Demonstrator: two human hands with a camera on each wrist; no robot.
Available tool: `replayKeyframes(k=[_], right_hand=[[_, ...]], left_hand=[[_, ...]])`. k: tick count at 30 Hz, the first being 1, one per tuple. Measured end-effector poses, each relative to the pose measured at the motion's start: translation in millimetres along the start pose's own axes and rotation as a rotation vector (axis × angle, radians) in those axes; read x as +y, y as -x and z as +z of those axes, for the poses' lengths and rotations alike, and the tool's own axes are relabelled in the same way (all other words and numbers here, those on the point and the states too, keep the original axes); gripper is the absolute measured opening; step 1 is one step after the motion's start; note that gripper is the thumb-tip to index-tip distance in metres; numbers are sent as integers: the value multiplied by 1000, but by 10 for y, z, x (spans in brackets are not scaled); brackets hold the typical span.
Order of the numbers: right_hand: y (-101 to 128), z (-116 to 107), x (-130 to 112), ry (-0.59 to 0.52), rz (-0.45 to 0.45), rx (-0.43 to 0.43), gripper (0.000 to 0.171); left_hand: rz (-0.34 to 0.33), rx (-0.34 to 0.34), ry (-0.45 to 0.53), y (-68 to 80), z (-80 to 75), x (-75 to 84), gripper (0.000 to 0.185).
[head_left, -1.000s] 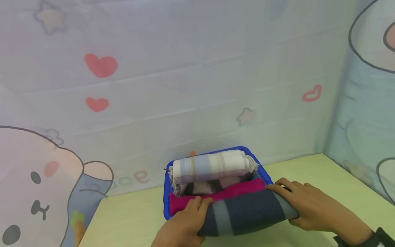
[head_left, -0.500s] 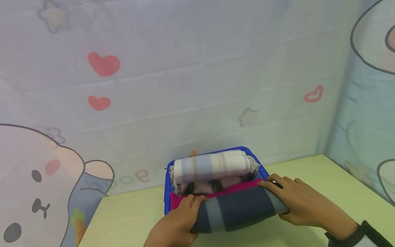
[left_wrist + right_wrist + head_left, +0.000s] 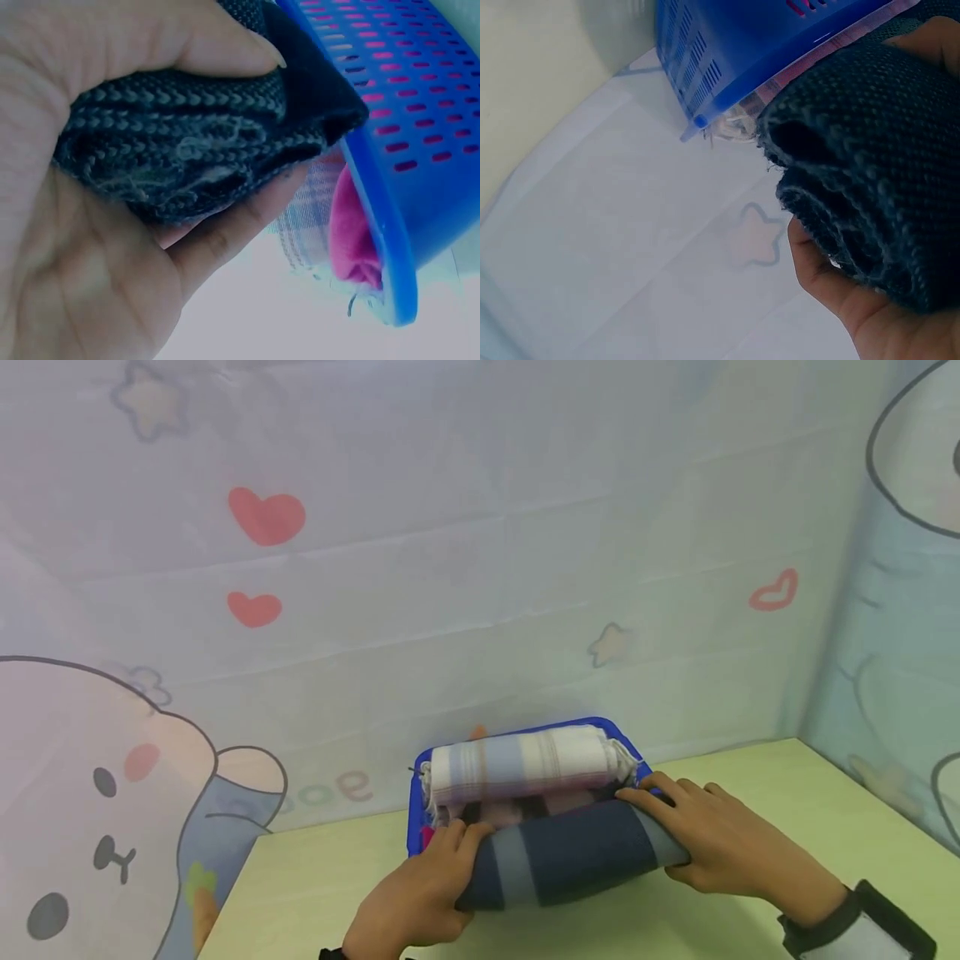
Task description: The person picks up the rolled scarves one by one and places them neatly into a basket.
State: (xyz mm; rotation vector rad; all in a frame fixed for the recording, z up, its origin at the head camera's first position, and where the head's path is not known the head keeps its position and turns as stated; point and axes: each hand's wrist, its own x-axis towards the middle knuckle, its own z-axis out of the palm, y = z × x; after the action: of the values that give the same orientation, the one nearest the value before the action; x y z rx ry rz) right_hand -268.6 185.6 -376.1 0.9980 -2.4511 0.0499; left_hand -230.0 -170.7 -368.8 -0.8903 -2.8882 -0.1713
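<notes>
A rolled knitted scarf (image 3: 585, 847), dark navy with grey stripes, is held level by both hands at the front of a blue plastic basket (image 3: 415, 818). My left hand (image 3: 423, 889) grips its left end; in the left wrist view the thumb lies on one side of the scarf roll (image 3: 180, 142) and fingers on the other. At the right end my right hand (image 3: 720, 843) grips it, and the right wrist view shows the coiled end of the scarf (image 3: 855, 172). Inside the basket lies a rolled white and blue plaid scarf (image 3: 525, 764) with fringe. The navy roll hides most of a pink cloth (image 3: 352, 232).
The basket stands on a pale yellow-green table (image 3: 322, 860) against a cloth backdrop (image 3: 450, 568) printed with hearts, stars and a cartoon animal. Another side of the backdrop (image 3: 892, 693) rises at the right edge of the table.
Both hands have moved the navy scarf roll a little forward and left over the basket's front, so it now covers nearly all the pink cloth. The head view has shifted slightly.
</notes>
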Motion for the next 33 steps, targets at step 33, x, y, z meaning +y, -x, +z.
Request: replayKeyframes(k=[33], right_hand=[[-306, 129, 5, -89, 21, -94, 87]], left_hand=[[-71, -79, 59, -89, -41, -267, 82]])
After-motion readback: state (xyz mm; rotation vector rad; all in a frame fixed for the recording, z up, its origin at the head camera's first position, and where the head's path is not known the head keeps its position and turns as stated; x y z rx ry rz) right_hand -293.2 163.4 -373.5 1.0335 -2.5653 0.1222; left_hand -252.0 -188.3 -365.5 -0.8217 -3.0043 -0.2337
